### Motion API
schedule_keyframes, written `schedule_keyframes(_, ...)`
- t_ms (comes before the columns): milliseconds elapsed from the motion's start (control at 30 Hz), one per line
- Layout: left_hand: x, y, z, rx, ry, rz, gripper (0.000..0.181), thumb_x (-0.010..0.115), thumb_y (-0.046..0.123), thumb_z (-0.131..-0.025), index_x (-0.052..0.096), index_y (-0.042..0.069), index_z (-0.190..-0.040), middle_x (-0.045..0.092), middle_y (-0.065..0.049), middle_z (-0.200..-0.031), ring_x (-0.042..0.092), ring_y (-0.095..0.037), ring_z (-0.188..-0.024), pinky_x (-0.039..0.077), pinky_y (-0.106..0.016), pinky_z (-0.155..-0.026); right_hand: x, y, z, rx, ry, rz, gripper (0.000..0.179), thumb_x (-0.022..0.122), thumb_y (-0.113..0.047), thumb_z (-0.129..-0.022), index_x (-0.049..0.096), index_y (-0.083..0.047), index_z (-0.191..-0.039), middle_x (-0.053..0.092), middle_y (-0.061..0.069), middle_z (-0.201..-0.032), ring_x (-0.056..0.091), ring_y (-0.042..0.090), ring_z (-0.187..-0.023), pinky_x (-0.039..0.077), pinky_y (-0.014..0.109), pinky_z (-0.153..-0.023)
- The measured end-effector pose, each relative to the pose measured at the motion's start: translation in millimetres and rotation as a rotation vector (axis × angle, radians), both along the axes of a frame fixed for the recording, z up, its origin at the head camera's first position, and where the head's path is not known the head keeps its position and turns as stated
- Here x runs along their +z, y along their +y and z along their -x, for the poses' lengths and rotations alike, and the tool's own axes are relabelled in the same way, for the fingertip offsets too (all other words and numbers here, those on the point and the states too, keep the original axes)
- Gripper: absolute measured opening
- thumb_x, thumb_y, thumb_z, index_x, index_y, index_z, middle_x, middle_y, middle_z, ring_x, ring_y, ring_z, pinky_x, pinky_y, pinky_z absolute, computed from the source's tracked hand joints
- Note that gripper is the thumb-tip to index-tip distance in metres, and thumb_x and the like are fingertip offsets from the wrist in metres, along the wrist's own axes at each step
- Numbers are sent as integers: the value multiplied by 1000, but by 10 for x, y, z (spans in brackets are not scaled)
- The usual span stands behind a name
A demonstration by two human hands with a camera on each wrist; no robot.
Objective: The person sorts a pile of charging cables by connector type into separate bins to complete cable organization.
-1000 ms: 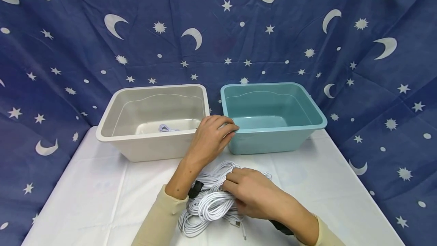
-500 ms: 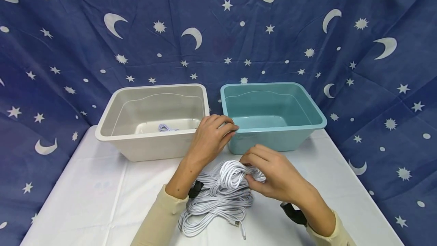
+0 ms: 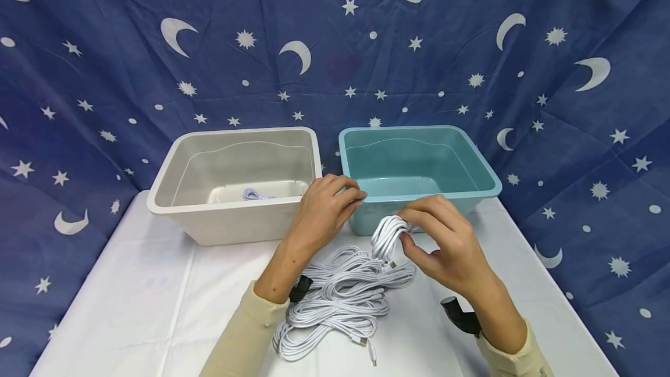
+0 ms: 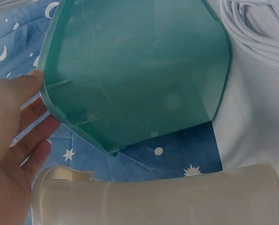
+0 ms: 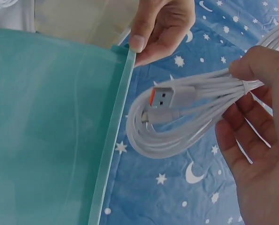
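A coiled white USB cable (image 3: 387,238) hangs from the fingertips of my right hand (image 3: 445,243), in front of the teal bin (image 3: 419,217). The right wrist view shows its orange-edged USB plug (image 5: 162,97) lying against the loop, with a tie around the strands between thumb and fingers. My left hand (image 3: 330,202) pinches the teal bin's rim at its near left corner; the thumb (image 4: 33,82) presses on the edge and the other fingers reach beneath it. Below both hands, a pile of coiled white cables (image 3: 340,295) lies on the table.
A beige bin (image 3: 230,226) stands left of the teal one, with a small light purple cable (image 3: 253,194) inside. White cloth (image 3: 131,307) covers the table. A blue curtain (image 3: 335,63) with moons and stars hangs behind and at both sides.
My right hand has lifted the coiled cable off the pile and carried it up and right toward the teal bin. My left hand has stayed at the bin's rim.
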State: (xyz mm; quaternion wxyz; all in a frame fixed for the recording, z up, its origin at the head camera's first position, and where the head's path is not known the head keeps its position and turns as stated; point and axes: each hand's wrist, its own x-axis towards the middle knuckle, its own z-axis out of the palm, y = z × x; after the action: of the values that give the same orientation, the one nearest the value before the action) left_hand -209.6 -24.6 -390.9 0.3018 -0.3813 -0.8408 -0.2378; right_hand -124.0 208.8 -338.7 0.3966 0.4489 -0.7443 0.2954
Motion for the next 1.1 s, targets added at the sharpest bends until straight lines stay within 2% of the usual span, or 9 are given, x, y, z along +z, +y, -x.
schedule_keyframes(233, 4, -6, 7, 5, -10, 14, 12, 71, 23, -95, 75, 22, -106, 64, 8, -111, 56, -13, -104, 44, -33, -94, 35, 13, 24, -106, 113, 38, 22, 59, -11, -90, 74, 3, -99, 68, 15, -95, 60, 31, -83, 45, 34, -78)
schedule_keyframes(400, 4, -9, 9, 10, -11, 25, 12, 70, 23, -95, 74, 24, -106, 64, 8, -111, 56, -12, -104, 44, -32, -95, 13, 24, 84, -214, 216, 67, 23, 58, -3, -87, 74, 4, -101, 67, 18, -93, 60, 38, -82, 46, 43, -78)
schedule_keyframes(533, 5, -9, 10, 13, -16, 36, 13, 67, 25, -97, 74, 23, -107, 64, 8, -113, 56, -13, -106, 43, -32, -96, -23, 62, 161, -271, 268, 82, 25, 58, 3, -83, 74, 3, -103, 67, 20, -93, 60, 42, -81, 46, 47, -75)
schedule_keyframes(800, 11, -8, -3, 15, -13, 38, 14, 69, 23, -96, 74, 22, -109, 65, 7, -114, 56, -13, -107, 44, -32, -97, -190, 227, 345, -391, 244, 52, 33, 64, 7, -82, 73, -1, -112, 68, 19, -102, 61, 43, -91, 45, 52, -75)
schedule_keyframes(1100, 14, -3, -4, 15, -14, 43, 14, 69, 23, -96, 74, 22, -109, 65, 7, -115, 56, -14, -107, 44, -32, -96, -391, 416, 520, -497, 159, -21, 43, 65, 9, -82, 71, -8, -122, 67, 17, -109, 59, 40, -101, 44, 54, -82)
